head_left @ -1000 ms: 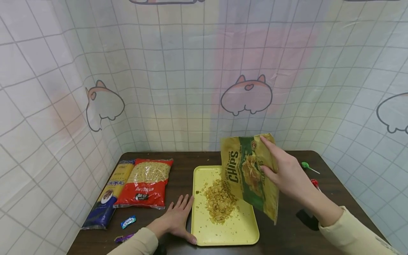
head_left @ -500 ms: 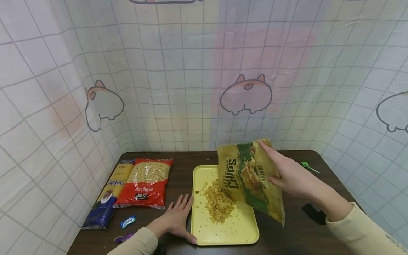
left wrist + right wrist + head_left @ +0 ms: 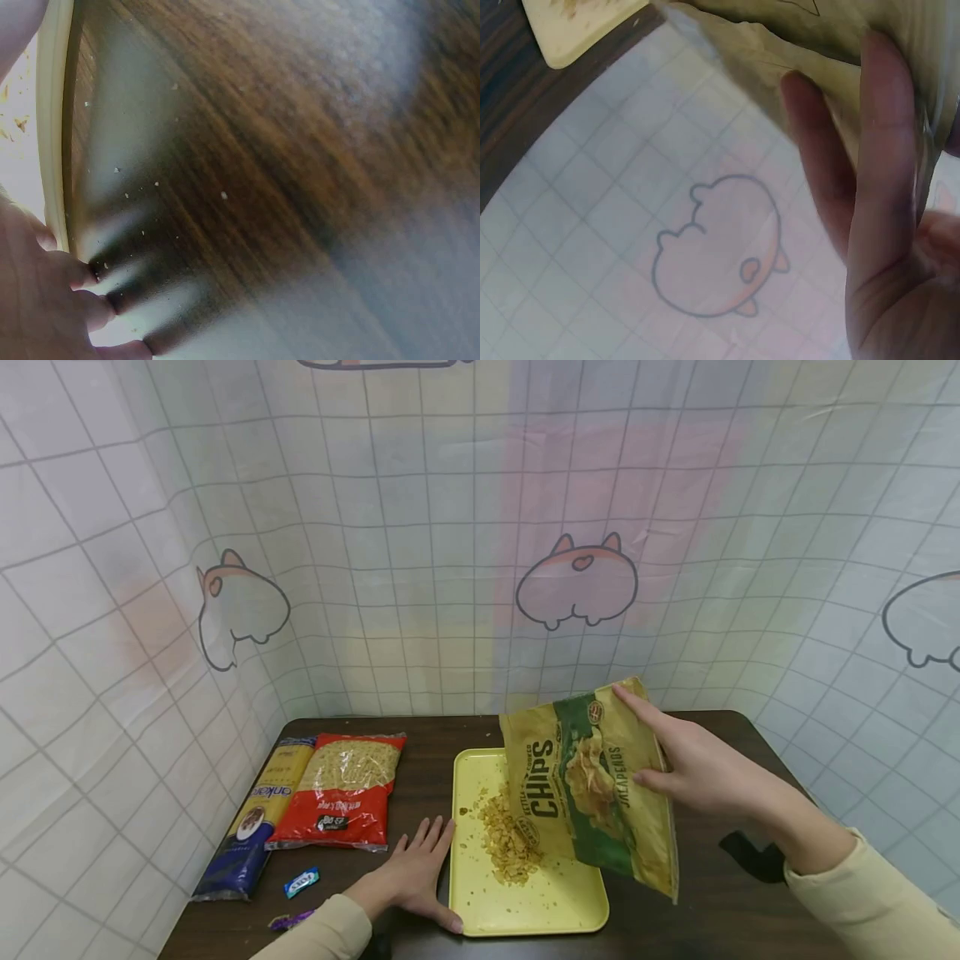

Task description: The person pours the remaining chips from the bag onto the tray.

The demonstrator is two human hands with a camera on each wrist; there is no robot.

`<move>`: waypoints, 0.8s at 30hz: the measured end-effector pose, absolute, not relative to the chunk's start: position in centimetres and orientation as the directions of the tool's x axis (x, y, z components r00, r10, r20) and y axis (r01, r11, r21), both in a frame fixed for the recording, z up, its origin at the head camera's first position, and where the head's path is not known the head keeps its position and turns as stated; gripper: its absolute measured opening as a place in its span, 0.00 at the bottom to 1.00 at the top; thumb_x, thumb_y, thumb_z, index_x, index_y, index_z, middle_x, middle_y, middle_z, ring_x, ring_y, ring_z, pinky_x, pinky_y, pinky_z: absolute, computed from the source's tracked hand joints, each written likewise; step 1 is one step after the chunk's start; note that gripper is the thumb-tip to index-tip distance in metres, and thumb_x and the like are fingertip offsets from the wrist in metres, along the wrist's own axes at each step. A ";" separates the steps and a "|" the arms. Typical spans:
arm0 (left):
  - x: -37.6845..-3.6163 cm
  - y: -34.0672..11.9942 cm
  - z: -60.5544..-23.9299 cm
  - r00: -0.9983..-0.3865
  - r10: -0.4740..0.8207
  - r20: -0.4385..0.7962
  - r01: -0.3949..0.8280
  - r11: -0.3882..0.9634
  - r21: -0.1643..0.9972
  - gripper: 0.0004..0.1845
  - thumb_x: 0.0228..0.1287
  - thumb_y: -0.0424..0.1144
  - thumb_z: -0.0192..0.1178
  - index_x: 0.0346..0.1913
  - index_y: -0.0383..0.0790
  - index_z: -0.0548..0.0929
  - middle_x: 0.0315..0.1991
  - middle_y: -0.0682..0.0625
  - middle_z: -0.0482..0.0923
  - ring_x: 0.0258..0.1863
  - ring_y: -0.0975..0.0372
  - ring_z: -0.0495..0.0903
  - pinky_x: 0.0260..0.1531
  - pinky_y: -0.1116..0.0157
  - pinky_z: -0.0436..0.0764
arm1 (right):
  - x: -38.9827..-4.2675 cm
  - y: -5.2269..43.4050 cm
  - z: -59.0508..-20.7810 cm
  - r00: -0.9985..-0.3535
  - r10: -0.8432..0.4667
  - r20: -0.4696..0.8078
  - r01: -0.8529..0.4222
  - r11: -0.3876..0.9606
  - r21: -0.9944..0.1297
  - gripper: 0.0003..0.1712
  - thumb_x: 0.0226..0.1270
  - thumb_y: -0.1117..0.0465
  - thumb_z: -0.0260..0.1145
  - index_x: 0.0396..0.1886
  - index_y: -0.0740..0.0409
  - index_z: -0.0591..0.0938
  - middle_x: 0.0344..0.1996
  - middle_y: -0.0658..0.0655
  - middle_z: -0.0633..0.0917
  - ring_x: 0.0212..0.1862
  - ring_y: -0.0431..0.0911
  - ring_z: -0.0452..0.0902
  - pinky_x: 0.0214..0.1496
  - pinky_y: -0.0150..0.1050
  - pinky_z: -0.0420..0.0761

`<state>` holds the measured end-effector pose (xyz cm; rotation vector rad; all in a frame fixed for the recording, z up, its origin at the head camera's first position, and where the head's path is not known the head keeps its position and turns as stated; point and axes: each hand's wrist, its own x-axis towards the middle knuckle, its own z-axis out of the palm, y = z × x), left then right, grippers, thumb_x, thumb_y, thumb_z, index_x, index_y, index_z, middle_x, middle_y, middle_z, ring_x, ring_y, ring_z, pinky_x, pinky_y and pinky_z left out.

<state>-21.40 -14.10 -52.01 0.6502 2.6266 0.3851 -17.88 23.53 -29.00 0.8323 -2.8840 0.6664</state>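
The right hand (image 3: 701, 768) grips a chips bag (image 3: 592, 789) by its upper end, fingers (image 3: 877, 172) along one face and the thumb on the other, holding it tilted above the yellow tray (image 3: 525, 906). The bag's lower corner hangs past the tray's right edge, and its body hides the tray's far right part. A pile of crumbled chips (image 3: 510, 843) lies on the tray just beside the bag's left edge. The left hand (image 3: 416, 881) lies flat on the dark wooden table (image 3: 427, 768), fingers spread and straight, its thumb side against the tray's left rim. Left of it lie a red bag of pasta (image 3: 341, 789) touching a blue-and-yellow packet (image 3: 258, 818), with a small blue candy (image 3: 302, 882) and a purple candy (image 3: 288, 921) nearer the table's front edge. A black object (image 3: 750, 856) lies under the right forearm.
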 end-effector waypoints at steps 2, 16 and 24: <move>-21.4 -14.1 -52.0 -0.810 0.492 -0.318 0.380 0.854 0.356 0.76 0.39 0.73 0.76 0.83 0.38 0.45 0.83 0.34 0.44 0.82 0.39 0.45 0.72 0.32 0.54 | -17.7 23.5 -28.8 -0.850 -0.501 0.161 -0.521 0.758 -0.393 0.59 0.64 0.67 0.73 0.85 0.55 0.46 0.74 0.72 0.69 0.57 0.55 0.81 0.55 0.55 0.80; -21.8 -14.3 -52.1 -0.810 0.485 -0.328 0.371 0.859 0.354 0.78 0.37 0.76 0.75 0.83 0.39 0.44 0.83 0.35 0.44 0.82 0.39 0.44 0.73 0.32 0.53 | -17.2 22.1 -27.6 -0.841 -0.525 0.132 -0.527 0.738 -0.421 0.59 0.64 0.67 0.72 0.85 0.53 0.45 0.68 0.69 0.76 0.51 0.49 0.81 0.56 0.54 0.80; -21.8 -14.2 -52.2 -0.816 0.477 -0.327 0.375 0.867 0.328 0.77 0.37 0.75 0.75 0.83 0.39 0.44 0.83 0.35 0.44 0.82 0.39 0.44 0.73 0.32 0.54 | -18.1 20.2 -27.7 -0.881 -0.458 0.118 -0.456 0.758 -0.466 0.59 0.66 0.67 0.70 0.85 0.49 0.41 0.31 0.54 0.80 0.18 0.38 0.65 0.28 0.37 0.70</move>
